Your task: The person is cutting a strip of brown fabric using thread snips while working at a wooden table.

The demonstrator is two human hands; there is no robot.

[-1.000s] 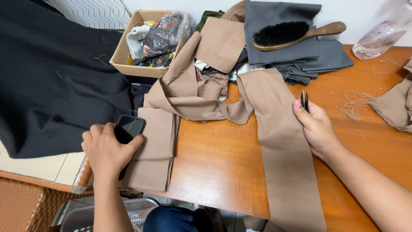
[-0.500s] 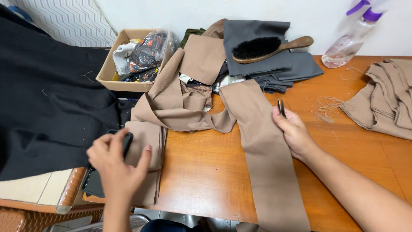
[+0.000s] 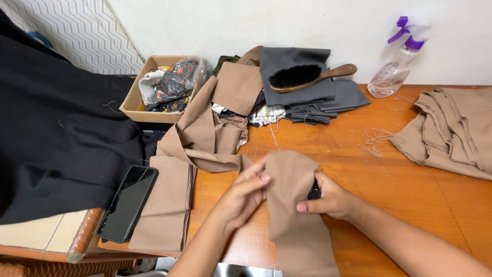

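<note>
Holding a long strip of tan cloth [image 3: 294, 205] over the wooden table [image 3: 405, 190], the two hands sit close together near the front edge. The left hand [image 3: 243, 197] pinches the left side of the strip with its fingertips [image 3: 262, 178] pressed on the fold. The right hand [image 3: 330, 197] grips the right side, with the thumb on top of the cloth, and a small dark thing [image 3: 313, 192] is tucked in that hand; what it is cannot be told. The strip hangs down past the table edge toward the person. To the left lies a black phone [image 3: 128, 202], face up, partly on a folded tan piece [image 3: 166, 205]. A big black cloth [image 3: 56, 133] covers the far left. Behind are a cardboard box [image 3: 134, 100] full of scraps, a stack of grey cloth [image 3: 312, 95] with a wooden brush [image 3: 307, 77] on top, and a spray bottle [image 3: 392, 69]. More tan cloth [image 3: 451, 131] is piled at the right, with loose threads [image 3: 376, 141] beside it.
</note>
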